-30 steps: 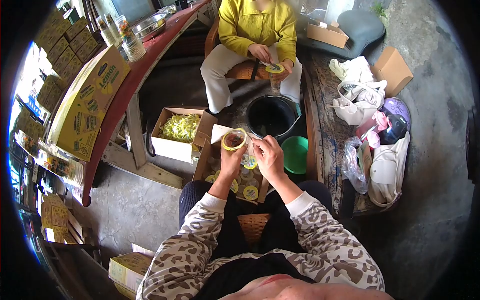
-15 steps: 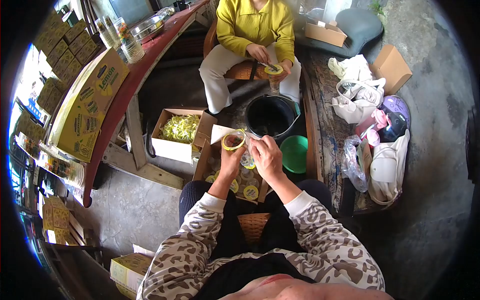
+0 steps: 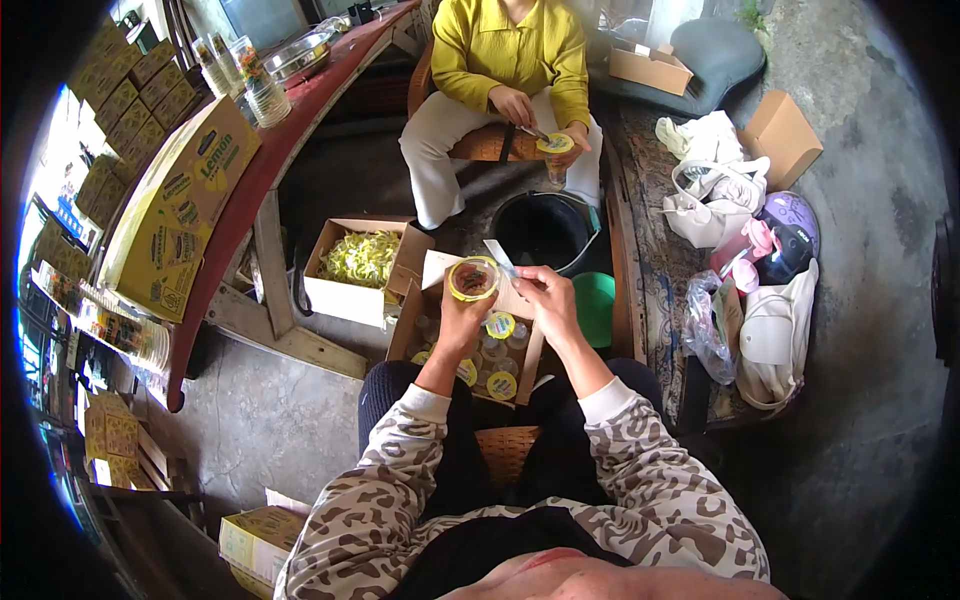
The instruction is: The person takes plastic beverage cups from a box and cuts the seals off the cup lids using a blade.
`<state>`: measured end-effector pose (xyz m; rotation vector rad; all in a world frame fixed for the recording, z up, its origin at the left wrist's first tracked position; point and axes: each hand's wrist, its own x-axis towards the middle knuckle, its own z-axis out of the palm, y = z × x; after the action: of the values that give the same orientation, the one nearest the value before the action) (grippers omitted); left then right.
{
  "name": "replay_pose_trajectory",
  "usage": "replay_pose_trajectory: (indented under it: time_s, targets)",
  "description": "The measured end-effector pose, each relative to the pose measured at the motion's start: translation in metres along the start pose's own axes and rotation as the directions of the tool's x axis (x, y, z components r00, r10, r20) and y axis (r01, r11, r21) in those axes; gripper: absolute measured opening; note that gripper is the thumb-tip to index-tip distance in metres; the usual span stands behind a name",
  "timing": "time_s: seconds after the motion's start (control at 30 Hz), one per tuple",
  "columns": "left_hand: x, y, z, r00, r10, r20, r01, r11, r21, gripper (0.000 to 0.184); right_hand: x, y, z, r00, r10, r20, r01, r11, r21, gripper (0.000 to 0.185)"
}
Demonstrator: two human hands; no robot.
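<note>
My left hand (image 3: 464,318) is wrapped round a clear plastic cup (image 3: 473,279) with a yellow rim; its open-looking top faces me and something brownish shows inside. In my right hand (image 3: 549,300) is a knife (image 3: 500,258), its pale blade pointing up and left beside the cup's rim, apart from it as far as I can see. Below both hands, a cardboard box (image 3: 535,352) between my knees holds several clear cups, some with yellow printed lids (image 3: 501,386).
Opposite sits a person in a yellow shirt (image 3: 470,50), holding a yellow-lidded cup (image 3: 556,146) and a tool. Nearby stand a box of yellow strips (image 3: 357,258), a black bucket (image 3: 540,230) and a green basin (image 3: 588,308). Bags (image 3: 780,340) lie right; a red table (image 3: 215,245) runs left.
My right hand has shifted slightly right, and the knife blade now shows clearly above the fingers. The cup has turned slightly towards me. The other person's cup has moved a little.
</note>
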<state>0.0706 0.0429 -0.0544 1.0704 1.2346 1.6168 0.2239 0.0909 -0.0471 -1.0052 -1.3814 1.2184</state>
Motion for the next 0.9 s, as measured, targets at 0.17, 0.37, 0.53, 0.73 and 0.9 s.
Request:
replay_pose_trajectory:
  time_s: [0.17,0.37,0.53,0.73,0.9]
  targets:
    - [0.007,0.005,-0.009,0.977,0.213,-0.009,-0.206,0.954,0.219,0.051,-0.001,-0.013,-0.004,0.981,-0.194,0.018,0.194,0.972,-0.134,0.013]
    - [0.006,0.019,-0.007,0.955,0.295,-0.009,-0.269,0.881,0.391,0.052,-0.006,-0.035,-0.002,0.908,-0.415,0.057,0.393,0.796,-0.461,0.014]
    - [0.006,0.029,-0.005,0.952,0.305,-0.022,-0.265,0.860,0.435,0.048,-0.009,-0.041,-0.004,0.827,-0.538,0.165,0.513,0.599,-0.615,0.020]
    - [0.009,0.020,-0.013,0.974,0.227,0.020,-0.215,0.886,0.411,0.048,-0.009,-0.044,-0.004,0.753,-0.613,0.238,0.579,0.444,-0.684,0.023]
    - [0.009,0.027,-0.017,0.994,0.097,0.048,-0.108,0.915,0.389,0.048,-0.012,-0.040,-0.002,0.725,-0.612,0.317,0.591,0.317,-0.742,0.025]
